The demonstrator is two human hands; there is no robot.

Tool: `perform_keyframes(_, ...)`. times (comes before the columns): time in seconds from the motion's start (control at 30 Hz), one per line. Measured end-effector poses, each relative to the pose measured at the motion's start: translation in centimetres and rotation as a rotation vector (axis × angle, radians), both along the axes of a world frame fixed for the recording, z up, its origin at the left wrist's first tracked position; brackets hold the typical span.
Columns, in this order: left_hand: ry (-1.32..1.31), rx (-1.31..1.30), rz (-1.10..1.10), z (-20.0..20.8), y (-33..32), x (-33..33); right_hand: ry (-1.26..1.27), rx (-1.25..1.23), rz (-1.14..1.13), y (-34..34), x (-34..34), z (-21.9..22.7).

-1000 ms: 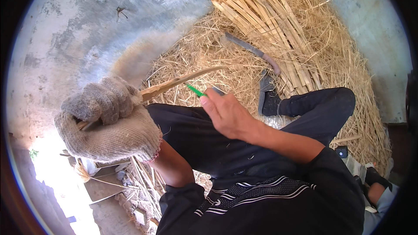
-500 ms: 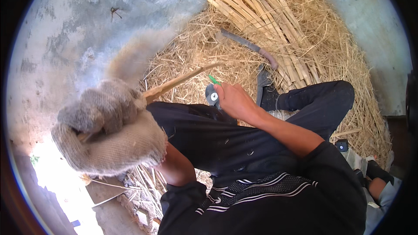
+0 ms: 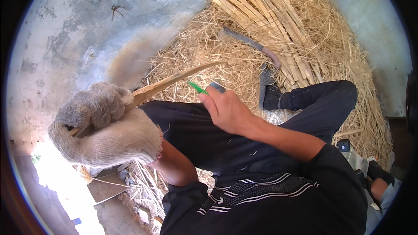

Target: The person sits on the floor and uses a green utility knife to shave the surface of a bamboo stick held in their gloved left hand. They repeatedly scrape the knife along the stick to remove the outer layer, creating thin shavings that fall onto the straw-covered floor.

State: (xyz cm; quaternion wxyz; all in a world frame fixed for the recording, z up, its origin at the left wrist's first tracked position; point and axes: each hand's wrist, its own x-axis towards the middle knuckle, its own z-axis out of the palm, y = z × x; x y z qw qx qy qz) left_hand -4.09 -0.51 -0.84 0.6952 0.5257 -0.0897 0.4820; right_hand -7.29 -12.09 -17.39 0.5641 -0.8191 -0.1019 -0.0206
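Note:
A thick grey-white knitted glove covers my left hand, whose fingers are wrapped round a split bamboo strip. The strip sticks out to the right, tapering to a thin curved tip, and its other end shows by my gloved thumb. My bare right hand is closed on a slim bright green tool, just below the strip and apart from it. Most of the tool is hidden in my fingers, and I cannot make out a blade.
Beyond my knees, straw-like shavings cover the floor. A sickle-like knife with a brown handle lies there beside a pile of split bamboo strips. A pale wall rises at the left. Another person's arm shows at the lower right.
My right hand has moved left with the green tool, nearer to my gloved hand. My left hand and the strip have shifted slightly left.

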Motion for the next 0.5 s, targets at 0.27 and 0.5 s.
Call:
perform_keyframes(0.27,0.082,0.064,0.212,-0.5,-1.0,-0.1,0.003,-0.054,-0.004,0.5,0.5,-0.3)
perform_keyframes(0.5,0.040,0.036,0.165,-0.5,-1.0,0.0,0.176,-0.148,-0.072,-0.2,2.3,-3.4)
